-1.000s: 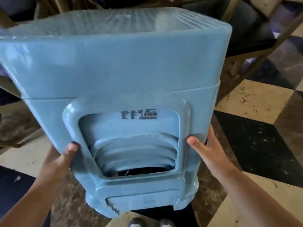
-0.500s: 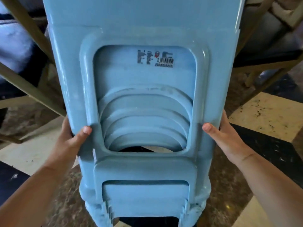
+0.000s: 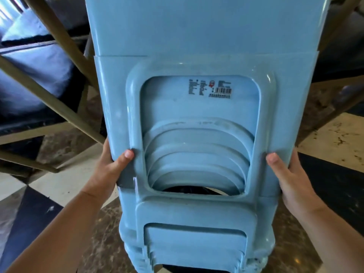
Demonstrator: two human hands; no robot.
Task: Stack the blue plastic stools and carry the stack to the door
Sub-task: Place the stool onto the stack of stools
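Observation:
A stack of several nested blue plastic stools [image 3: 197, 46] fills the middle of the view, held up in front of me off the floor. Its near side shows a rounded cut-out with the nested rims inside and a barcode sticker [image 3: 210, 89]. My left hand [image 3: 110, 170] grips the stack's left side, thumb on the front face. On the right side my right hand [image 3: 289, 180] holds it the same way. The top of the stack runs out of the frame.
Slanted wooden frames [image 3: 49, 97] with dark cushions stand close on the left behind the stack, and more wooden legs [image 3: 334, 107] on the right. Below lies a chequered floor [image 3: 334, 138] of cream, black and brown tiles.
The stack has risen and tipped more upright, so its top seat has left the view. Both hands kept their grip and moved up with it.

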